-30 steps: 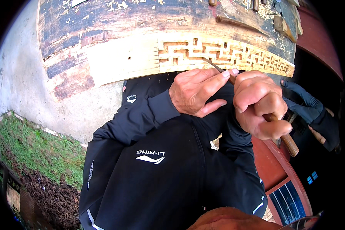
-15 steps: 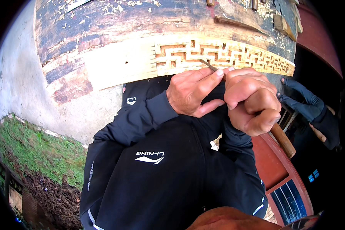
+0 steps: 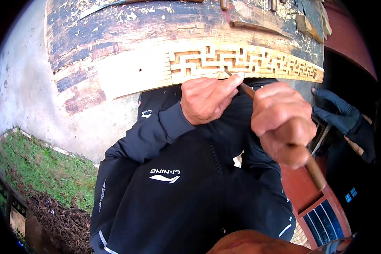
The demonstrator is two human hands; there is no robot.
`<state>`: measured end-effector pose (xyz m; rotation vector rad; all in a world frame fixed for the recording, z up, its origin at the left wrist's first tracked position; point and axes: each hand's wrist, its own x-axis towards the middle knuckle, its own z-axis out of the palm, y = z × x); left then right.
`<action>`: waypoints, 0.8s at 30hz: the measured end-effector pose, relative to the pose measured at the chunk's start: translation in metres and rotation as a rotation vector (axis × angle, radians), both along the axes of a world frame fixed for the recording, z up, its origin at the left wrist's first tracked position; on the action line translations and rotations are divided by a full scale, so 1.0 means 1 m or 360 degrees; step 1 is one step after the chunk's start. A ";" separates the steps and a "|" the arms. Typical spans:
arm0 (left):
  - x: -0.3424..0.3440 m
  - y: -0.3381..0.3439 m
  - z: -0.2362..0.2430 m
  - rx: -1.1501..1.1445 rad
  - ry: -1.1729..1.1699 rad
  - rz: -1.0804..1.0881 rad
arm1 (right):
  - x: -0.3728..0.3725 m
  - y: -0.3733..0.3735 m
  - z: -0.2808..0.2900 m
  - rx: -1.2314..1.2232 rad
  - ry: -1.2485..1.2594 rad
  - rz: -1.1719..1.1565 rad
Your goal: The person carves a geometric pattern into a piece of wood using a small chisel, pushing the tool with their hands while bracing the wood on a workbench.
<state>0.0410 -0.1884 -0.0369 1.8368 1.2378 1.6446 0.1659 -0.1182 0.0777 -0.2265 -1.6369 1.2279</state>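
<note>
A long carving chisel (image 3: 247,90) with a wooden handle slants down and right from a pale wooden board (image 3: 133,70). Its tip meets the near side of the board's cut-out lattice pattern. My right hand (image 3: 283,120) is wrapped round the handle, whose end sticks out below the fist. Near the blade, my left hand (image 3: 206,99) closes on the chisel, thumb laid along it, close to the board's near edge. The lattice fills the right part of the board and narrows to the right; the left part is plain with one small hole.
The board lies along the near edge of a worn workbench (image 3: 135,27) strewn with shavings. A narrow wooden piece (image 3: 256,27) and a wooden block-like tool (image 3: 308,28) lie beyond it. Another person's legs (image 3: 336,110) show at the right. Grass (image 3: 42,169) grows at the left.
My right hand has moved slightly down and right, baring more of the chisel between my hands. My left thumb and fingers have drawn closer together; the chisel tip stays at the lattice.
</note>
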 end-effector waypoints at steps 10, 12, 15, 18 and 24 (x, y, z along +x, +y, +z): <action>-0.008 0.000 -0.014 0.0119 -0.0144 -0.0143 | -0.005 -0.034 -0.019 0.0061 0.0259 -0.0345; -0.008 -0.001 -0.015 0.0142 -0.0139 -0.0120 | -0.002 -0.030 -0.015 0.0084 0.0138 -0.0235; -0.013 -0.006 -0.014 0.0004 -0.0040 -0.0216 | -0.001 -0.028 -0.019 0.0080 0.0124 -0.0168; -0.012 -0.004 -0.012 -0.0014 -0.0052 -0.0224 | -0.002 -0.031 -0.021 0.0068 0.0137 -0.0309; -0.010 -0.003 -0.005 -0.0108 -0.0009 -0.0159 | -0.002 -0.032 -0.024 0.0032 0.0053 -0.0331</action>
